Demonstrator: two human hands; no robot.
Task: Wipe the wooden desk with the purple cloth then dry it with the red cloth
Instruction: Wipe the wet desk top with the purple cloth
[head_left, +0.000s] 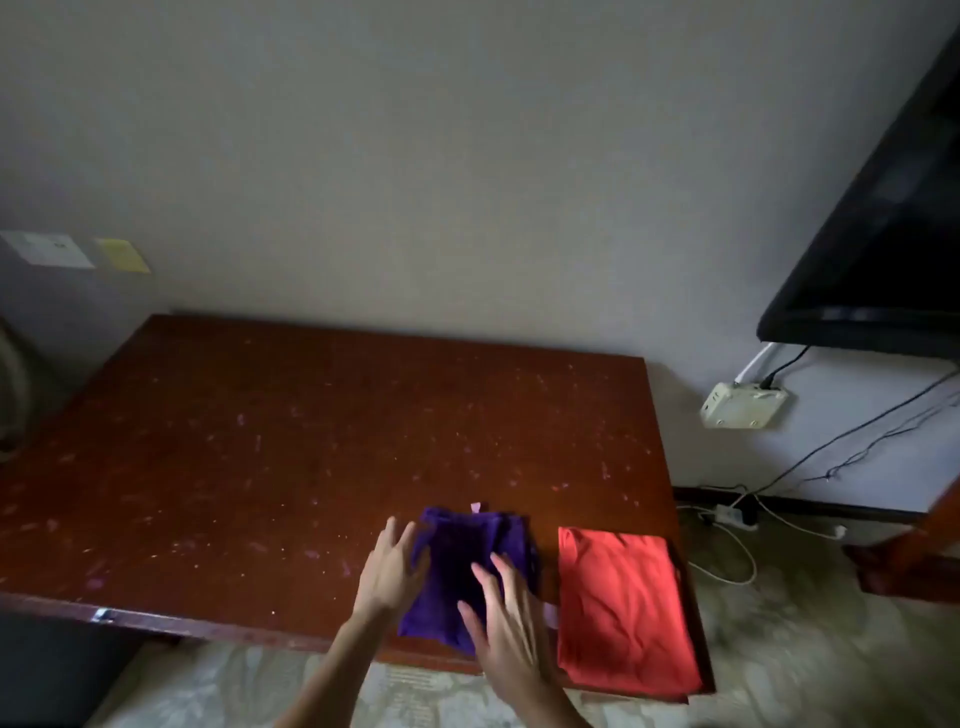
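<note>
While the folded purple cloth (457, 571) lies low in the frame on the speckled brown wooden surface (260, 441), both hands reach it. Left hand (389, 566) and right hand (506, 623) have spread fingers, gripping nothing. A folded red cloth (623, 608) lies just right.

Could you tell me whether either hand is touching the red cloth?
No, both the left hand and right hand are at the purple cloth, while the red cloth lies untouched beside it.

Reddish-brown wooden surface (311, 441), speckled with pale pinkish flecks. Folded cloth (457, 571) deep purple, plain. Folded cloth (623, 608) bright red, plain. Floor covering (779, 649) olive-grey with pale leaf pattern.
</note>
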